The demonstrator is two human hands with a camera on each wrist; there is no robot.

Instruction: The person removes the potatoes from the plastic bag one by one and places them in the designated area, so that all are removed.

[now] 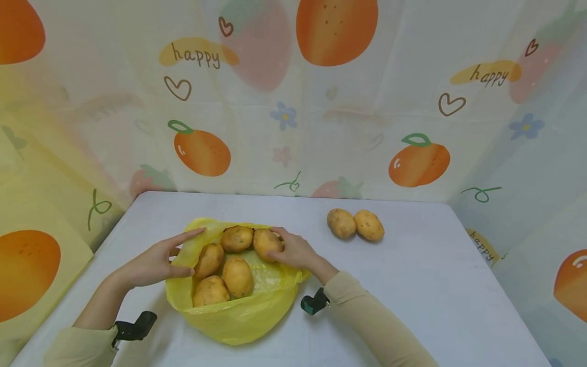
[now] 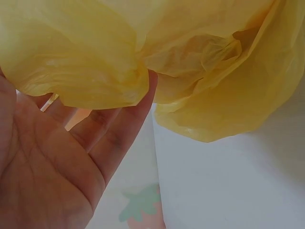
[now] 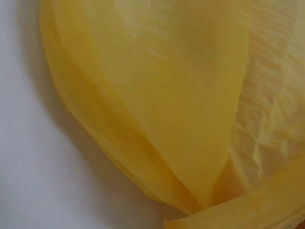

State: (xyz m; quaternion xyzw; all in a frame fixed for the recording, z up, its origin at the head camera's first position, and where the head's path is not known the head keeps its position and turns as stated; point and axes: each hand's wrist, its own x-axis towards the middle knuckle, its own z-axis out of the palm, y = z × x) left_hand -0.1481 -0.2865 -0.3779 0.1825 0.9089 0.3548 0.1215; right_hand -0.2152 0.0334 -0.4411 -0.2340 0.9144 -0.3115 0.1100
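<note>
A yellow plastic bag [image 1: 247,326] lies wide open on the table, several potatoes inside it. My right hand [image 1: 293,250] reaches over the bag's right rim and holds a potato [image 1: 266,243] between thumb and fingers. Beside that one is another potato [image 1: 236,238] at the back of the bag. At the left rim, my left hand [image 1: 153,262] touches the plastic with thumb and fingers spread. The left wrist view shows that hand's fingers [image 2: 116,138] fairly straight against the bag [image 2: 209,119]. Only the bag [image 3: 181,109] shows plainly in the right wrist view, the right hand being hidden there.
Two potatoes, a left one [image 1: 341,223] and a right one [image 1: 369,226], lie side by side toward the back of the white table [image 1: 412,285]. Behind the table hangs a fruit-printed cloth [image 1: 321,142]. Each wrist carries a black camera mount.
</note>
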